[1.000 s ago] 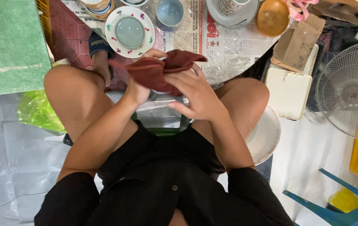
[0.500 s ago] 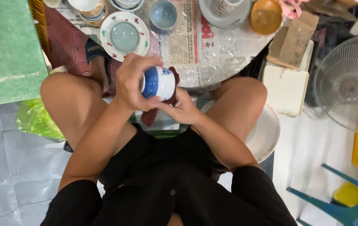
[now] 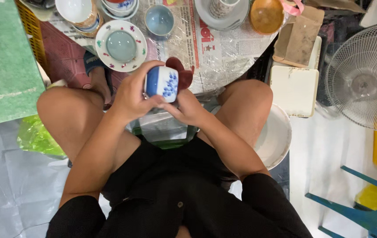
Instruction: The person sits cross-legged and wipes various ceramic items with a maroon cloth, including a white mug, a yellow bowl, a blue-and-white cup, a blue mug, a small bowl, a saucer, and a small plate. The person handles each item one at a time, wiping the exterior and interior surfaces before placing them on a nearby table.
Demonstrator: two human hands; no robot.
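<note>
both hands (image 3: 184,108) clasping blue-and-white cup (image 3: 162,81) with dark red cloth (image 3: 183,75) above floral saucer (image 3: 121,46); loosened fingers could drop it, chipping crockery.

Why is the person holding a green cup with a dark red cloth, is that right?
Not quite: the cup is blue and white, not green. The head view shows the left hand around it and the right hand below, with the dark red cloth behind it.

I see a brown cardboard box (image 3: 300,39) at one o'clock, with a flat white box (image 3: 294,89) just below it.
</note>
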